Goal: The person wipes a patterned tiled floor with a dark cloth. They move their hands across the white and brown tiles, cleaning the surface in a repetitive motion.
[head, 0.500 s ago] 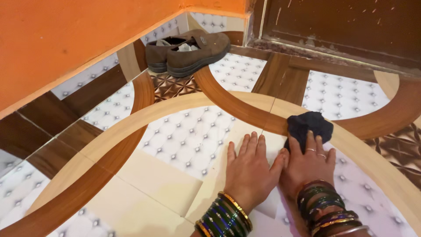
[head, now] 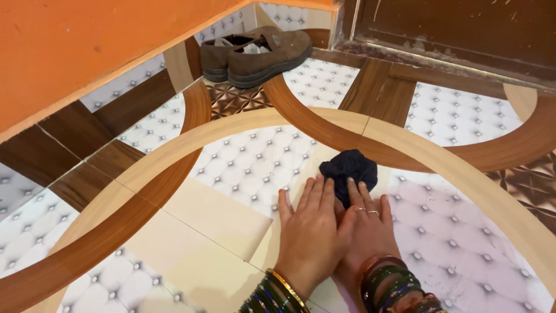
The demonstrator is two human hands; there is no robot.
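The right hand lies palm down on the floor, its fingers stretched forward and pressed onto the near edge of a dark blue cloth; the fingers are nearly flat rather than curled, so the hand pins the cloth more than it grips it, and two rings show on them. The left hand lies flat just beside it, fingers straight and together, holding nothing; its thumb side touches and slightly overlaps the right hand, and its fingertips end right at the left edge of the cloth. Both wrists carry stacks of bangles, green and gold on the left, darker green and red on the right. The cloth sits bunched in a loose lump on a pale cream patch of the floor, just inside a broad tan band that curves across the tiles. Around it the floor shows white quilted-look panels with small studs, crossed by darker wood-coloured arcs. Well apart from the hands, at the far corner, a pair of brown shoes stands side by side against the base of an orange wall, with something pale tucked inside them. To the right of the shoes runs the bottom of a dark brown door.
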